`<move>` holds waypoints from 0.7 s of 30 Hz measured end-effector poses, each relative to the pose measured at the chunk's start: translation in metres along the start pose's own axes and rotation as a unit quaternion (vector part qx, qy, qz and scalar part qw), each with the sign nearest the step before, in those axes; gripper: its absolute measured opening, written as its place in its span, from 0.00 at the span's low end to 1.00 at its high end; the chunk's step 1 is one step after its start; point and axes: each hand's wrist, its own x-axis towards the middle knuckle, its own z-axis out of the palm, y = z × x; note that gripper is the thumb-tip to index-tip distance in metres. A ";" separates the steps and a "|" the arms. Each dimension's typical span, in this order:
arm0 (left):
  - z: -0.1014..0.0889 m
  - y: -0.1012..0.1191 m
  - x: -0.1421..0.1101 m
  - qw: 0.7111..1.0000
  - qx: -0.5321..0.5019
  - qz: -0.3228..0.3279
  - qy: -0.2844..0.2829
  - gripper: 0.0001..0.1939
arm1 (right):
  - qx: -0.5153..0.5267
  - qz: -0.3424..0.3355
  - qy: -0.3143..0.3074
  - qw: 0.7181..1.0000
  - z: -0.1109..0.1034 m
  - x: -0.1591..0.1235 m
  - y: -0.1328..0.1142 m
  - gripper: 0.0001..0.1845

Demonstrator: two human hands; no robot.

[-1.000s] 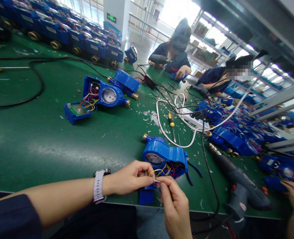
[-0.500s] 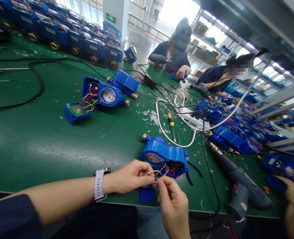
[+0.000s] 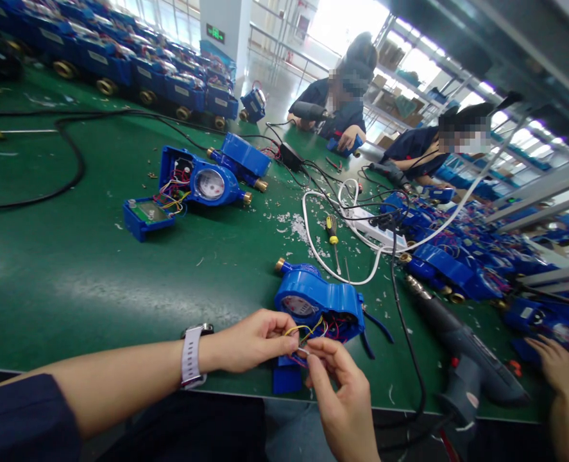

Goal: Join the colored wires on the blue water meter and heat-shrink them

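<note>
A blue water meter [image 3: 313, 292] with a brass end lies at the table's front edge, its wiring compartment facing me. Yellow, white and red wires [image 3: 320, 327] come out of it. My left hand [image 3: 265, 340], with a watch on its wrist, pinches thin wires at the fingertips. Close beside it, my right hand [image 3: 339, 378] grips a short pale wire [image 3: 303, 350] between thumb and forefinger. Below the fingers a blue cover [image 3: 287, 377] sits at the table edge, partly hidden by the hands.
A heat gun [image 3: 462, 340] lies at right, near another person's hand [image 3: 558, 362]. Behind the meter are a screwdriver [image 3: 331, 231], a power strip [image 3: 375, 231] and cables. An opened meter [image 3: 210, 184] lies at left; meter rows [image 3: 140, 83] stand behind. Two people work across the table.
My right hand has shifted slightly right and its fingers have opened a little, showing more of the pale wire. My left hand stays nearly still. The other person's hand at right has moved left.
</note>
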 end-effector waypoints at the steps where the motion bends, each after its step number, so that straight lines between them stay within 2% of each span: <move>1: 0.000 0.000 0.000 1.000 -0.002 -0.001 0.001 0.27 | -0.020 -0.015 -0.013 1.000 -0.001 0.000 0.000 0.09; 4: 0.000 0.001 0.000 1.000 0.000 -0.006 0.000 0.26 | -0.037 -0.017 -0.004 0.999 -0.001 -0.001 0.000 0.09; 8: 0.001 0.001 0.000 1.000 -0.002 -0.014 -0.009 0.25 | 0.011 0.018 0.021 1.000 0.007 -0.004 0.001 0.10; 12: 0.002 0.000 0.000 1.000 -0.004 -0.016 -0.013 0.24 | 0.055 0.007 0.036 0.998 0.009 -0.004 0.005 0.10; 18: 0.000 -0.003 0.001 1.000 -0.007 -0.027 0.006 0.26 | 0.040 0.000 0.020 0.999 -0.001 -0.001 0.007 0.17; 21: 0.000 -0.002 0.001 1.000 0.005 -0.023 0.003 0.26 | 0.025 -0.008 -0.014 1.000 -0.003 -0.003 0.004 0.14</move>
